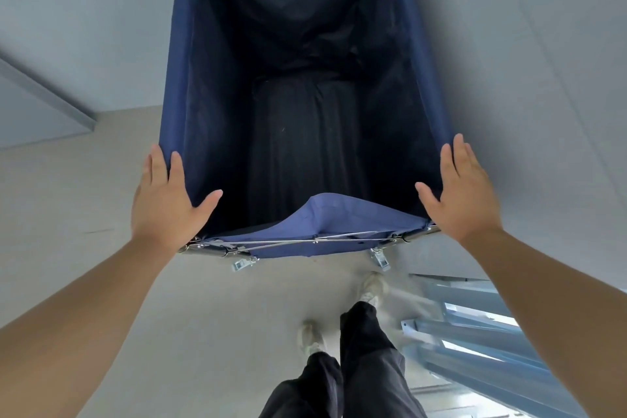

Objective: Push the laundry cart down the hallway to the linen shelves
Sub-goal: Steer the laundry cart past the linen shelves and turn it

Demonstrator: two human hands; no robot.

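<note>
The left hand [166, 193] lies spread flat on the near left corner of the laundry cart [305, 85], thumb hooked inside the blue fabric, likely to steer. The cart stands directly ahead on the hallway floor [84, 200]. The right hand [458, 190] mirrors it, fingers open, pressing the right corner; no shelves are visible.

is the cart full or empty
Empty, as far as it shows: the cart has slack blue sides, and its dark bottom lies bare with no linens on it. The far end is cut off at the top edge.

Head cam, faces fwd/down, close over laundry cart [305, 95] (wide-angle), hands at edges
</note>
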